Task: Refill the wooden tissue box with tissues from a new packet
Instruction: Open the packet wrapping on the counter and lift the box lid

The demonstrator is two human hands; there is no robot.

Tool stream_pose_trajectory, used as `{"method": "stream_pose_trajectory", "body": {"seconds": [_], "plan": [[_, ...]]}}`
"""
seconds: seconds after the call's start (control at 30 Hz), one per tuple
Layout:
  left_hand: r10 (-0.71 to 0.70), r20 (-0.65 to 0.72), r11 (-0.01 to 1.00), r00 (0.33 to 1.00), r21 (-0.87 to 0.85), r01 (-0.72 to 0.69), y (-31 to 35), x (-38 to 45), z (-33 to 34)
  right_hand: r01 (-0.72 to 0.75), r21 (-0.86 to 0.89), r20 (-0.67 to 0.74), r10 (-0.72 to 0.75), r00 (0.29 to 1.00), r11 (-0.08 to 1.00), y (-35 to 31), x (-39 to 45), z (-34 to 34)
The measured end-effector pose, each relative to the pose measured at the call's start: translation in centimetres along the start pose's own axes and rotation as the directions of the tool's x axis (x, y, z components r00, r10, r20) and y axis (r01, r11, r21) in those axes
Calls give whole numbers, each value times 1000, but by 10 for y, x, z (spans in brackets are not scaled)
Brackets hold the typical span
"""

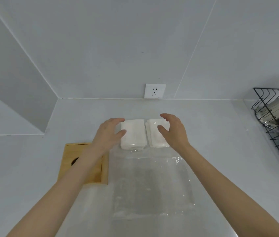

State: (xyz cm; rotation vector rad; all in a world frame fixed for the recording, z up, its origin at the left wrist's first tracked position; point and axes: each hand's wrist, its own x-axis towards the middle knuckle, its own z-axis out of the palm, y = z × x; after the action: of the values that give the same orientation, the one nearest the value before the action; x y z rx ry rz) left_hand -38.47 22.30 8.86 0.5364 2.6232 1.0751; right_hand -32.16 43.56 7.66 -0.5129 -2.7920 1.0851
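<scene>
Item one: two stacks of white folded tissues, the left stack (pixel 132 134) and the right stack (pixel 157 133), lying side by side with a narrow gap between them, on the pale counter (pixel 220 142) toward its rear edge, below a wall socket (pixel 155 91). Item two: the clear plastic packet (pixel 152 185), flattened and seemingly empty, spread on the counter from the near ends of the stacks toward the front edge. Item three: the wooden tissue box (pixel 82 161), at the packet's left edge and partly hidden under the left forearm; a dark opening shows in its top, and whether anything is inside cannot be told. Item four: a black wire rack (pixel 275 134) at the counter's right edge, holding a wrapped item. Left hand (pixel 109 134): open, fingers spread, curved around the outer side of the left stack, touching or nearly so, not yet clamped. Right hand (pixel 173 130): likewise open and cupped over the outer side of the right stack, gripping nothing firmly. Handling note, by judgement: the tissues are light, soft and loosely layered, apt to slump or shed sheets; best pressed together from both outer sides and lifted as one block, with fingers under the bottom layer.
</scene>
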Motion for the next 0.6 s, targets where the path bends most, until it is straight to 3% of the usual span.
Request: {"method": "stream_pose_trajectory", "body": {"seconds": [0.17,0.37,0.47,0.6], "plan": [[43,-15,999,999,13,-43,-1,-57,-28,146,44,136,-150,979,988,-46,-44,0],[4,-23,975,1000,220,1,-54,-115,-52,381,34,287,-374,882,924,-80,-90,51],[-50,18,960,999,275,43,-81,-133,-60,474,-55,432,-407,805,879,-86,-106,85],[-61,75,972,995,233,42,-101,-140,-61,532,-200,515,-373,771,823,-84,-113,110]]}}
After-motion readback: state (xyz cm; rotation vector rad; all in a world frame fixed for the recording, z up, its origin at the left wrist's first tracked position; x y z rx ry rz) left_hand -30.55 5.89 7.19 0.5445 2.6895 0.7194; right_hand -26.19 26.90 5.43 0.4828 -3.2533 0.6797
